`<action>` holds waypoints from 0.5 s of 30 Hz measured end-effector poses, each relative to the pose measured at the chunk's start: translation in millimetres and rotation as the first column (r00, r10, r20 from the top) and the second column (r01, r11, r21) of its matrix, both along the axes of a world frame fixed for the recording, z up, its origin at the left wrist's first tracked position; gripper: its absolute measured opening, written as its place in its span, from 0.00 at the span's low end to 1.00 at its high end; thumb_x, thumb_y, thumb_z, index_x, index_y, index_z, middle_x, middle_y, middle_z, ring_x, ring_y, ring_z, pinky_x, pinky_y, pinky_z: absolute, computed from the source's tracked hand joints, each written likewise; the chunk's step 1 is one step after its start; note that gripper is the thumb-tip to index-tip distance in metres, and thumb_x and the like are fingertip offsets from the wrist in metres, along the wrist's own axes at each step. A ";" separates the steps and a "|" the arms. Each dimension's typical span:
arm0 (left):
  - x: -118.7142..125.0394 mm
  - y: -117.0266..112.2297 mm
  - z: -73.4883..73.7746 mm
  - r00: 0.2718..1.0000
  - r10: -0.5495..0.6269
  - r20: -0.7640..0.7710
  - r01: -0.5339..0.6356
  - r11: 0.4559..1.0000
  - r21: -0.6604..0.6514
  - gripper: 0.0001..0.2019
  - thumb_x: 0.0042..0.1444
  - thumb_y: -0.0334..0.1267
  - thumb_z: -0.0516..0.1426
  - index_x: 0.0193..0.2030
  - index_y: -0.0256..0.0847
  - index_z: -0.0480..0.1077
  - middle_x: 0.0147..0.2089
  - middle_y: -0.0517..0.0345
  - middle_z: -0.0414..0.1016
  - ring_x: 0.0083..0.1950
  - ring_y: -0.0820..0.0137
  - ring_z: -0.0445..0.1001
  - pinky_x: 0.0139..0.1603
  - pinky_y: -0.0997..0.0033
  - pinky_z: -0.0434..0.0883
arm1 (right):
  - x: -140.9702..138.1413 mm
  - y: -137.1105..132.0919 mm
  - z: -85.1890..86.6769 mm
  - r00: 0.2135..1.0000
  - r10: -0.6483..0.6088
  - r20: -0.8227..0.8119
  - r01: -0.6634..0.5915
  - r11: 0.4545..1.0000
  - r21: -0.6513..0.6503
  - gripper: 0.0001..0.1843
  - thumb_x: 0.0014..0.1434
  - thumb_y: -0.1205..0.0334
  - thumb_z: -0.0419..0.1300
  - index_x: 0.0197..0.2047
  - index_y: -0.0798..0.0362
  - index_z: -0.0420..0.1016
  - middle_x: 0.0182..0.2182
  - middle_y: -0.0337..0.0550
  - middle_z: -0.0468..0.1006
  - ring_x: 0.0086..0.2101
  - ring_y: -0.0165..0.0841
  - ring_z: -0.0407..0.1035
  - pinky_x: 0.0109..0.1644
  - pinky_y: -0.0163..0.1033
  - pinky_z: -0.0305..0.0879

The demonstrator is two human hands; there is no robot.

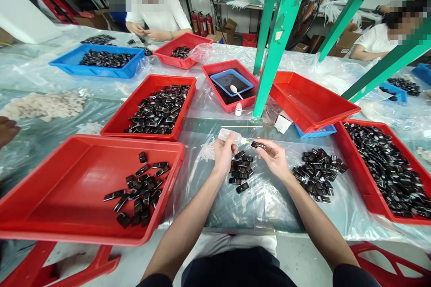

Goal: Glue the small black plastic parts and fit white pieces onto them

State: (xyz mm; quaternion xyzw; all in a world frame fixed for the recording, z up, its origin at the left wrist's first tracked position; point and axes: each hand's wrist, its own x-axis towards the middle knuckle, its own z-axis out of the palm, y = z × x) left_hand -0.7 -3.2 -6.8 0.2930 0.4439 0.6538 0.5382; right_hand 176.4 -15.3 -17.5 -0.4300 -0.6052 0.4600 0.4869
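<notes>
My left hand (223, 151) is closed around a small clear squeeze bottle (229, 135), its nozzle pointing right. My right hand (273, 156) pinches a small black plastic part (258, 145) right at the nozzle tip. Below the hands a little heap of black parts (241, 171) lies on the plastic-covered table. A larger heap of black parts (318, 173) sits to the right of my right hand.
A red tray (63, 197) with some black parts stands at the front left, a full red tray (362, 175) at the right. More red and blue trays sit behind, around a green post (272, 49). Two people work across the table; another person's hand (6, 129) shows at the left edge.
</notes>
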 end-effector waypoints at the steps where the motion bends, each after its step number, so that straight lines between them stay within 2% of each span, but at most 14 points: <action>1: -0.1 0.0 0.2 1.000 -0.002 0.000 0.002 1.000 0.000 0.28 0.50 0.60 0.70 0.23 0.40 0.64 0.17 0.66 0.57 0.18 0.81 0.55 0.21 0.76 0.53 | 0.0 -0.1 0.0 1.000 0.000 0.004 0.000 1.000 0.001 0.23 0.64 0.41 0.67 0.53 0.48 0.84 0.45 0.47 0.84 0.28 0.29 0.68 0.35 0.40 0.75; 15: -0.4 -0.4 1.1 1.000 -0.001 0.011 0.001 1.000 -0.008 0.26 0.50 0.58 0.70 0.24 0.40 0.65 0.18 0.67 0.58 0.19 0.80 0.55 0.21 0.76 0.53 | -0.1 0.5 -1.0 1.000 -0.007 0.018 0.007 1.000 0.000 0.23 0.63 0.40 0.67 0.53 0.48 0.83 0.43 0.47 0.84 0.28 0.30 0.69 0.35 0.40 0.74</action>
